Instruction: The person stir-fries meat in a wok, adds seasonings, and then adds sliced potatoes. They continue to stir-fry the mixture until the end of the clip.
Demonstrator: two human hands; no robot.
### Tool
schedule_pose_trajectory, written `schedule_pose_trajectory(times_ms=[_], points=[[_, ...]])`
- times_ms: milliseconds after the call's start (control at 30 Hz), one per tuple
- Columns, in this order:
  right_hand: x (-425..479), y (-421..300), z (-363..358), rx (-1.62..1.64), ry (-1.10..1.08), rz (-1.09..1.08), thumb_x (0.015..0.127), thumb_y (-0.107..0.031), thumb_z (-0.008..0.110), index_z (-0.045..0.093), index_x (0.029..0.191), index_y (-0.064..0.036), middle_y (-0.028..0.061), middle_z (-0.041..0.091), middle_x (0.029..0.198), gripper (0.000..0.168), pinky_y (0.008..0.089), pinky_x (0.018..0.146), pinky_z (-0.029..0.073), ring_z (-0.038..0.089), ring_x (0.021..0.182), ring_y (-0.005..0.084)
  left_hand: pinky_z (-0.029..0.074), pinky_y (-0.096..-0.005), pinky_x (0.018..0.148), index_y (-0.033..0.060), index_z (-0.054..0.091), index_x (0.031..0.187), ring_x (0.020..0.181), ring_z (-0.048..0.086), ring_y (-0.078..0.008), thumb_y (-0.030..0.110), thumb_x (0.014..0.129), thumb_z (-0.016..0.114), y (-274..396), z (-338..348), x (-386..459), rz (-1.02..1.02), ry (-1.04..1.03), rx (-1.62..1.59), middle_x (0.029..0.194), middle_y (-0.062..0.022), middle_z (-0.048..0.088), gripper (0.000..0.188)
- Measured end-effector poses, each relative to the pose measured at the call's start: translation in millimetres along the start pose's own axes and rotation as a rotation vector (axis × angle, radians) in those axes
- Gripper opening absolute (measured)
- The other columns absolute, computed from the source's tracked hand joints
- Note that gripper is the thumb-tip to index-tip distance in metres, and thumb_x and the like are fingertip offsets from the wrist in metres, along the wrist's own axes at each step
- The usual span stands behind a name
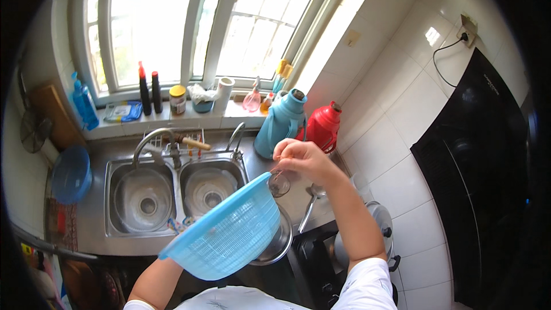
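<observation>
A light blue plastic colander basket [228,237] is tilted in front of me, its slotted side towards the camera. My left forearm [159,277] runs up behind its near rim. The left hand itself is hidden there, holding the basket up. Just above the far rim, my right hand [303,159] pinches a small orange-red thing [282,162] with thin strands, too small to identify. A glass [279,184] stands on the counter below that hand. Partly covered by the basket is a round metal pan or bowl [282,247]. What the basket contains cannot be seen.
A double steel sink [176,189] with a tap [150,135] lies to the left. Blue [282,118] and red [323,125] thermos flasks stand at the back. On the right are a ladle [308,213], a lidded pot [379,219] and a black range hood [478,172].
</observation>
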State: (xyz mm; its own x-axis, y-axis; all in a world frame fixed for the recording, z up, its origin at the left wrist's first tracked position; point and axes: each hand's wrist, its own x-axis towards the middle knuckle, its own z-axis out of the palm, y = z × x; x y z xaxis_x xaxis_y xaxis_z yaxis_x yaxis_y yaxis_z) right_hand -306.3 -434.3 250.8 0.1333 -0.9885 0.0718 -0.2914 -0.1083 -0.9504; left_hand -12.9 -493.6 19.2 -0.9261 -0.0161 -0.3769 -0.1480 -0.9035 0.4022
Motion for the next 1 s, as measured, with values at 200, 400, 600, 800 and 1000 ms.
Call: schedule_pose_trajectory(times_ms=[200, 400, 600, 800, 1000], points=[[14, -66, -58, 0.553, 0.035, -0.003, 0.088, -0.021, 0.052, 0.055, 0.085, -0.003, 0.011, 0.057, 0.089, 0.019, 0.0314, 0.078, 0.046, 0.057, 0.084, 0.022, 0.049, -0.0411, 0.082, 0.0023, 0.039, 0.124, 0.094, 0.059, -0.0278, 0.031, 0.084, 0.05, 69, 65, 85, 0.082, -0.138, -0.028, 0.113, -0.0185, 0.054, 0.051], [25, -125, -116, 0.399, 0.403, -0.105, 0.088, -0.02, 0.052, 0.056, 0.086, -0.002, 0.0068, 0.059, 0.079, 0.018, 0.025, 0.068, 0.044, 0.056, 0.075, 0.0145, 0.048, -0.0405, 0.082, 0.0044, 0.039, 0.125, 0.095, 0.058, -0.0271, 0.036, 0.087, 0.046, 134, 131, 156, 0.248, -0.306, -0.106, 0.115, -0.0175, 0.053, 0.05], [31, -135, -200, 0.379, 0.498, -0.256, 0.085, -0.014, 0.057, 0.057, 0.086, 0.001, 0.0018, 0.049, 0.066, 0.014, 0.0213, 0.057, 0.041, 0.046, 0.06, 0.0103, 0.043, -0.0404, 0.087, 0.0112, 0.042, 0.123, 0.105, 0.053, -0.0248, 0.043, 0.091, 0.035, 72, 91, 130, 0.247, -0.006, -0.039, 0.117, -0.0137, 0.053, 0.046], [57, -133, -280, 0.288, 0.932, -0.321, 0.084, -0.003, 0.052, 0.058, 0.09, 0.005, 0.0064, 0.057, 0.076, 0.011, 0.0203, 0.061, 0.044, 0.052, 0.065, 0.0109, 0.045, -0.0416, 0.082, 0.0105, 0.051, 0.113, 0.096, 0.055, -0.0266, 0.028, 0.084, 0.052, -48, -1, 21, 0.296, 0.409, -0.58, 0.106, -0.0144, 0.057, 0.033], [101, -94, -361, -0.006, 1.136, -0.204, 0.08, 0.002, 0.047, 0.06, 0.093, 0.001, 0.0075, 0.062, 0.079, 0.018, 0.021, 0.055, 0.045, 0.055, 0.063, 0.0098, 0.04, -0.034, 0.089, 0.0098, 0.054, 0.106, 0.101, 0.048, -0.022, 0.029, 0.081, 0.058, -151, -89, -88, 0.319, 0.943, -0.546, 0.107, -0.0089, 0.053, 0.032]])
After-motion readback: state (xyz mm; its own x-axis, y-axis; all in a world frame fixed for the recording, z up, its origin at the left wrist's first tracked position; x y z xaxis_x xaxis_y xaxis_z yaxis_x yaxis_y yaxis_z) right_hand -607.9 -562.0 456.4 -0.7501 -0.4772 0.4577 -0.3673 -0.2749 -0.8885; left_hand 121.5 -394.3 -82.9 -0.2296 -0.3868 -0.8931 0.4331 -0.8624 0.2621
